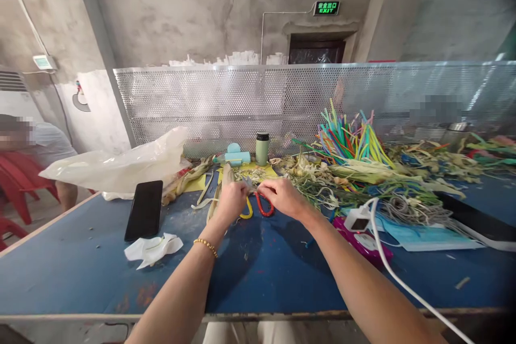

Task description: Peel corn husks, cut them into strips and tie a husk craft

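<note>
My left hand (233,200) is closed, with its thumb and fingers pressed together above the work area. Opposite it, my right hand (284,198) is pinched, its fingertips close to the left hand's. Whatever lies between the fingers is too small to make out. Just below the fingertips is a pair of scissors with a red and a yellow handle loop (271,210); my hands partly cover it. Pale dried husk strips (213,207) lie beside my left hand. Beyond both hands, small plant scraps are spread on a yellow sheet (266,173).
On the left are a black phone (144,210), crumpled tissue (153,250) and a plastic bag (121,167). A green bottle (262,150) stands behind. To the right are coloured stems (342,137), husk piles, a purple power strip (377,250) with a white cable, and a blue mask (431,235).
</note>
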Motion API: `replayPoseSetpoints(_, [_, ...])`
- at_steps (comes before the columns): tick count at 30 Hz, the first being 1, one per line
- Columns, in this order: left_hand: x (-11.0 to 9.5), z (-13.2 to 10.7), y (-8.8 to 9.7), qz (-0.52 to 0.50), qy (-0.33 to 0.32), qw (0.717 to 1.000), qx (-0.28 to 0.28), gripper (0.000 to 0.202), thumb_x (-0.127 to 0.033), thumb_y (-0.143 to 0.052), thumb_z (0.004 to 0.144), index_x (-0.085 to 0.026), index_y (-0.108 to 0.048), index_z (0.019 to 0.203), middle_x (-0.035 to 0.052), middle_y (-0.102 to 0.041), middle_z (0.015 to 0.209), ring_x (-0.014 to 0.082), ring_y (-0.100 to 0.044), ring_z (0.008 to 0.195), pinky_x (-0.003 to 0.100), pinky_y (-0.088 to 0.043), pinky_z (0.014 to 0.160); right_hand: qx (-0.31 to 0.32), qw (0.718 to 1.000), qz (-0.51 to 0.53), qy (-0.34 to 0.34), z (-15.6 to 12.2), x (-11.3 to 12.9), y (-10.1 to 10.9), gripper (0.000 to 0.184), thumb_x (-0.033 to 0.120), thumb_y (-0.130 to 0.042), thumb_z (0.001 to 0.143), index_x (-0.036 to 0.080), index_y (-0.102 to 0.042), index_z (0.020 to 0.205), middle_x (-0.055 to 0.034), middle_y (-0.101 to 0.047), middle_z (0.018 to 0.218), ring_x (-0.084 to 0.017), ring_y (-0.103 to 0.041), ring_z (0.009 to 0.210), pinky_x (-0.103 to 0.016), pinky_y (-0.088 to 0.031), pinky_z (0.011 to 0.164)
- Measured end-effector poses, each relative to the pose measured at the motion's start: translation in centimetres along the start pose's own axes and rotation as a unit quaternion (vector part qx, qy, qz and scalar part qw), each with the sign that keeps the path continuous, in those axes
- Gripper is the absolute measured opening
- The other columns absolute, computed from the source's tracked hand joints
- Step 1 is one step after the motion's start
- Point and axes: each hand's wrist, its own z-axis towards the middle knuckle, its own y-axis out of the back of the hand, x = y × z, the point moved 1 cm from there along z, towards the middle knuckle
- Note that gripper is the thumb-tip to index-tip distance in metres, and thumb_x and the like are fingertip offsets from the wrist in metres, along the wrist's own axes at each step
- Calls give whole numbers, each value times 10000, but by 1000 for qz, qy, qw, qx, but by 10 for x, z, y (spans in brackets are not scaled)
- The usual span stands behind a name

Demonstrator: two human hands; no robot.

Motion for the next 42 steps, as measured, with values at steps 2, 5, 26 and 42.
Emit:
replayPoseSetpoints(2, [-4, -4, -3, 49, -37, 997, 35, 258, -118, -480, 836, -160, -658, 653, 83, -647, 653, 181, -568, 648, 284, -309, 598, -33, 997, -52, 53, 0, -1, 1, 223, 176, -527, 916, 165, -692, 766, -41, -685, 740, -144, -588, 686, -248, -379, 660])
replayPoseSetpoints(5, [-12, -10, -5, 32, -114, 990, 76, 264, -119, -461, 850, -156, -663, 683, 87, -655, 676, 181, -573, 659, 281, -318, 608, -49, 994, -66, 69, 1, -12, 2, 219, 192, -525, 930, 172, -704, 807, -57, -710, 816, -162, -621, 777, -252, -398, 711])
replayPoseSetpoints(26, [-10, -4, 11, -283, 26, 958, 44, 266, -197, -503, 783, -169, -510, 518, -18, -497, 490, 94, -404, 461, 232, -282, 494, 4, 999, -42, -31, -2, -1, -18, 237, 232, -523, 923, 170, -700, 779, -31, -645, 662, -130, -537, 609, -239, -312, 579])
replayPoseSetpoints(42, [-9, -7, 18, -521, 120, 824, 185, 194, -295, -678, 718, -117, -604, 696, 44, -648, 585, 22, -288, 318, 212, -167, 370, 19, 971, -226, -75, -5, 2, 0, 287, 273, -441, 968, 201, -699, 865, -62, -716, 792, -173, -619, 717, -271, -284, 600])
